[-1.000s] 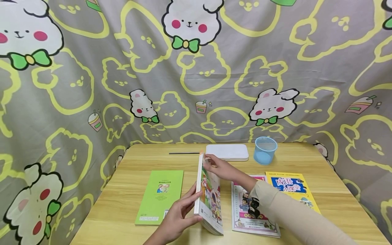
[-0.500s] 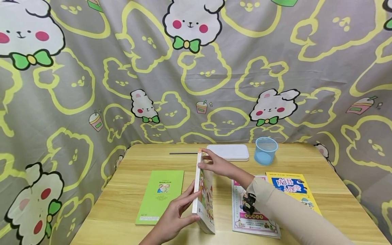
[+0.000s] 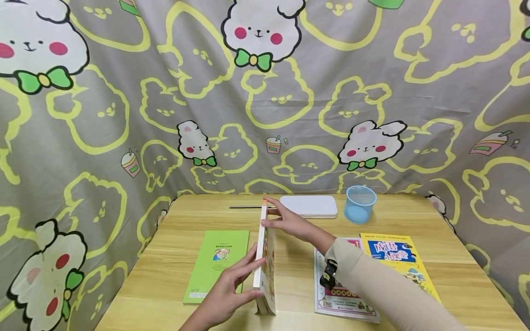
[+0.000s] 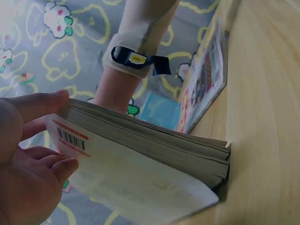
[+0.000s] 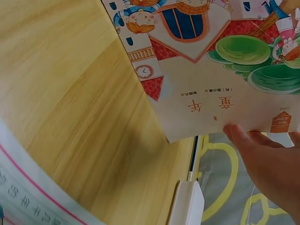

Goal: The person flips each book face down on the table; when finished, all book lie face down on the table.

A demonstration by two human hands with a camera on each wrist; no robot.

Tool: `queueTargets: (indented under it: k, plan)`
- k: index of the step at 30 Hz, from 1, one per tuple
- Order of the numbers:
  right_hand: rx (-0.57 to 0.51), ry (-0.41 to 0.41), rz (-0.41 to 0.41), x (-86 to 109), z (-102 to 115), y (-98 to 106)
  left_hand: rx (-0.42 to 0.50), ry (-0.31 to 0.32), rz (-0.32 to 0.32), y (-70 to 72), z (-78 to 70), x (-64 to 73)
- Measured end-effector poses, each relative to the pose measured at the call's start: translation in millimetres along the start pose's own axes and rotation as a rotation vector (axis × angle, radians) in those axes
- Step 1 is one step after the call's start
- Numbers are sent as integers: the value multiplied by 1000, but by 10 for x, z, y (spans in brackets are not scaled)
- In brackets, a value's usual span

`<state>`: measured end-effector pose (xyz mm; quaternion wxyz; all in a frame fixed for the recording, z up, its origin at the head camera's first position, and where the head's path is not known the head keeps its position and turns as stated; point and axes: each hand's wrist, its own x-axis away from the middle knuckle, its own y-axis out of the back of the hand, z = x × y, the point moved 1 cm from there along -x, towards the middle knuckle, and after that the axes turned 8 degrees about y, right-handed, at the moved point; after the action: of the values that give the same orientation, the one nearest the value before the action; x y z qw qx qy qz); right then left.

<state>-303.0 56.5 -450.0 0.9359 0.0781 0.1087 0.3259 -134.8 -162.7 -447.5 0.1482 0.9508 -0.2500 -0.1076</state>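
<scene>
A thick picture-covered book point(image 3: 269, 266) stands on edge at the middle of the table, white spine up. My left hand point(image 3: 227, 287) grips its near end, thumb on one side and fingers on the other. At the far top corner, my right hand point(image 3: 291, 225) pinches the book. In the left wrist view, its pale back cover point(image 4: 131, 173) carries a barcode, and the lower page edges meet the tabletop, slightly fanned. The right wrist view shows the illustrated front cover point(image 5: 187, 112) with my right thumb on it. To the left lies a green book point(image 3: 217, 262).
On the wooden table point(image 3: 294, 294), a white-and-pink book point(image 3: 345, 305) and a yellow book point(image 3: 407, 253) lie under my right forearm. Behind are a flat white case point(image 3: 308, 206), a blue mesh cup point(image 3: 360, 207) and a thin dark stick point(image 3: 244, 207). A patterned curtain point(image 3: 232, 151) encloses the table.
Both hands have shifted left with the book. It has turned more edge-on in the head view, showing less of its front cover. The other things stay where they were.
</scene>
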Motion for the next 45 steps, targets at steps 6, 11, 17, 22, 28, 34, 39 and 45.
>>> queueTargets:
  k: [6, 11, 17, 22, 28, 34, 39, 45]
  plan:
    - [-29, 14, -11, -32, -20, -41, -57, 10, -7, 45, -17, 9]
    - [-95, 20, -25, -51, -27, -78, -85, 24, -9, 71, -35, 14]
    - [-247, 8, -26, -50, -88, -84, -137, 10, -27, 54, -68, 0]
    - [-241, 25, -24, -9, -121, -34, -141, 0, -28, 1, -82, -29]
    - [-87, 26, -53, 80, -91, 55, -137, -30, -42, -80, -50, -74]
    - [37, 43, -75, 151, -63, 127, -166, -39, -74, -155, -3, -113]
    - [32, 50, -79, 188, -66, 175, -99, -19, -78, -207, 43, -148]
    - [6, 38, -84, 251, -97, 234, 31, 110, -71, -317, 92, -201]
